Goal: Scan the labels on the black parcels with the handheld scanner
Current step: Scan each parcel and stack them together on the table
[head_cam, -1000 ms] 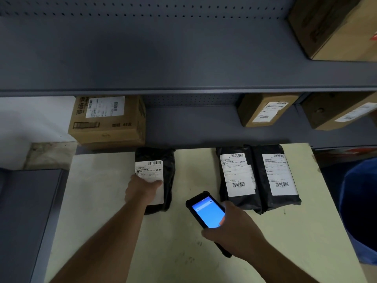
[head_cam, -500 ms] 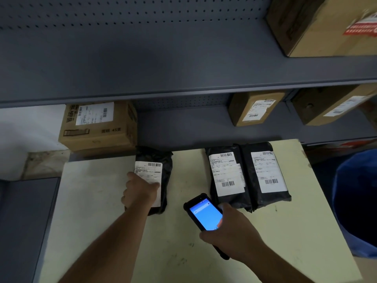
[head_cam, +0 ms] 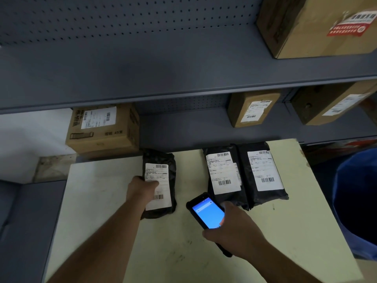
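Three black parcels with white barcode labels lie on a pale table (head_cam: pixel 265 231). My left hand (head_cam: pixel 140 188) grips the left edge of the left parcel (head_cam: pixel 163 158), thumb on its label. Side by side at the back right lie the middle parcel (head_cam: pixel 224 172) and the right parcel (head_cam: pixel 263 170). My right hand (head_cam: pixel 236 229) holds the handheld scanner (head_cam: pixel 206 213), a black device with a lit blue screen facing up, just in front of the middle parcel.
Grey metal shelving runs behind the table. Cardboard boxes sit on it: one (head_cam: pixel 102 127) behind the left parcel, another (head_cam: pixel 253 109) behind the middle parcel, others at the right. A blue bin (head_cam: pixel 355 201) stands right of the table. A grey surface (head_cam: pixel 26 221) lies to the left.
The view has tilted slightly, shifting everything leftward. My left hand stays on the left parcel and has slid a little, uncovering the label's lower barcode. The scanner keeps its place in front of the middle parcel.
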`<state>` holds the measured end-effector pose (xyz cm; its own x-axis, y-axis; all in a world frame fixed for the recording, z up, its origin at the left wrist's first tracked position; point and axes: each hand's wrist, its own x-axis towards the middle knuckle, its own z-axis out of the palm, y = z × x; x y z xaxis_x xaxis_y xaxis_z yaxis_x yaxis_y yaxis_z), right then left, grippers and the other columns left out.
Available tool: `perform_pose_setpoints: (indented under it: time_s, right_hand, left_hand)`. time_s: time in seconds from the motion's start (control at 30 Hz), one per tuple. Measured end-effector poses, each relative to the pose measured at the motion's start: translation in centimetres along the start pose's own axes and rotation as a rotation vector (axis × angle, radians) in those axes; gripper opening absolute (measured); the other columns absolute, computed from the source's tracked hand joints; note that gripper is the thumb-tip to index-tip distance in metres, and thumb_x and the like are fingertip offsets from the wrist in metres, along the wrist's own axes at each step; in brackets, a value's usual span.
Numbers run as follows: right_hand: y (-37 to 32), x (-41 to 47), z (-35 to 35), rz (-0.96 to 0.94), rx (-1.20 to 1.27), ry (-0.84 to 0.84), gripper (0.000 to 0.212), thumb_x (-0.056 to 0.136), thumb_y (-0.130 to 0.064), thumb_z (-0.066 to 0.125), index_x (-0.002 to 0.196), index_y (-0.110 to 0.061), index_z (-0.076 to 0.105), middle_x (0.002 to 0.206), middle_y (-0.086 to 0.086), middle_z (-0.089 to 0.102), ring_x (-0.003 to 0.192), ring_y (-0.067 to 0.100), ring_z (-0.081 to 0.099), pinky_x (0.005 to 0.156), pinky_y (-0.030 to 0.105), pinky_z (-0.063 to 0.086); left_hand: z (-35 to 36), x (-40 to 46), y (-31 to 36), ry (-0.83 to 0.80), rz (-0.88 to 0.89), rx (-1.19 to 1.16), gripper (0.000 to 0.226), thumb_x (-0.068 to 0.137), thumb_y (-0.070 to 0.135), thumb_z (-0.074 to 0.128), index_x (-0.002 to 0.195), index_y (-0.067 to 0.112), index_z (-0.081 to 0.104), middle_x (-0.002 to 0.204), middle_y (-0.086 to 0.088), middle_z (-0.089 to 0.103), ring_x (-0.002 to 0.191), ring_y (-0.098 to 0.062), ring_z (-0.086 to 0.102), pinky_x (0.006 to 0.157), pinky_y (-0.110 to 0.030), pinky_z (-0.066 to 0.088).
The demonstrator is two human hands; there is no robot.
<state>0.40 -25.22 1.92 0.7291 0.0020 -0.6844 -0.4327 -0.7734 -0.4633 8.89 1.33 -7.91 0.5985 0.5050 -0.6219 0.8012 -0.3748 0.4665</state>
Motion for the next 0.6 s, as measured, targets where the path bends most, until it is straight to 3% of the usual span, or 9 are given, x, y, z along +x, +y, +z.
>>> perform_pose_setpoints:
  time_s: [0.13,0.23,0.3,0.43,0.6]
  right_hand:
    - [0.1,-0.7,-0.1,-0.023,-0.004,-0.006,0.045,0.07,-0.045,0.081,0.094,-0.026,0.048,0.089,-0.006,0.061,0.072,0.012,0.063,0.061,0.028,0.047]
    - [0.3,-1.2,-0.1,-0.041,-0.004,-0.019,0.043,0.072,-0.042,0.083,0.09,-0.026,0.047,0.087,-0.007,0.059,0.067,0.01,0.06,0.058,0.025,0.044]
    - [0.4,-1.5,-0.1,-0.048,-0.003,-0.027,0.044,0.072,-0.043,0.083,0.09,-0.027,0.047,0.089,-0.007,0.06,0.07,0.009,0.06,0.06,0.025,0.044]
    - [0.4,-2.1,0.1,-0.054,-0.017,-0.042,0.046,0.071,-0.046,0.084,0.095,-0.027,0.05,0.096,-0.006,0.062,0.076,0.009,0.062,0.064,0.026,0.047]
    - [-0.4,-2.5,0.6,-0.063,-0.02,-0.043,0.049,0.067,-0.048,0.083,0.099,-0.026,0.054,0.098,-0.006,0.064,0.088,0.013,0.067,0.073,0.031,0.056]
  left_hand:
    - [-0.1,-0.7,0.1,-0.077,0.006,-0.084,0.031,0.09,0.025,0.078,0.116,0.009,0.072,0.099,-0.007,0.074,0.072,-0.016,0.065,0.056,-0.029,0.049]
    - [0.0,-1.4,0.2,-0.11,-0.024,-0.202,0.04,0.084,0.022,0.084,0.119,0.009,0.07,0.105,-0.01,0.078,0.086,-0.028,0.075,0.077,-0.043,0.063]
    - [-0.1,-1.7,0.3,-0.13,-0.021,-0.291,0.044,0.082,0.02,0.086,0.121,0.009,0.068,0.107,-0.012,0.078,0.092,-0.033,0.077,0.088,-0.051,0.064]
    - [-0.6,-2.7,0.7,-0.163,0.01,-0.458,0.041,0.081,0.012,0.087,0.115,0.014,0.063,0.113,-0.014,0.076,0.1,-0.036,0.076,0.094,-0.055,0.062]
    - [-1.6,-3.5,1.1,-0.187,0.065,-0.57,0.044,0.083,0.006,0.083,0.122,0.012,0.063,0.117,-0.014,0.076,0.103,-0.035,0.075,0.096,-0.056,0.061]
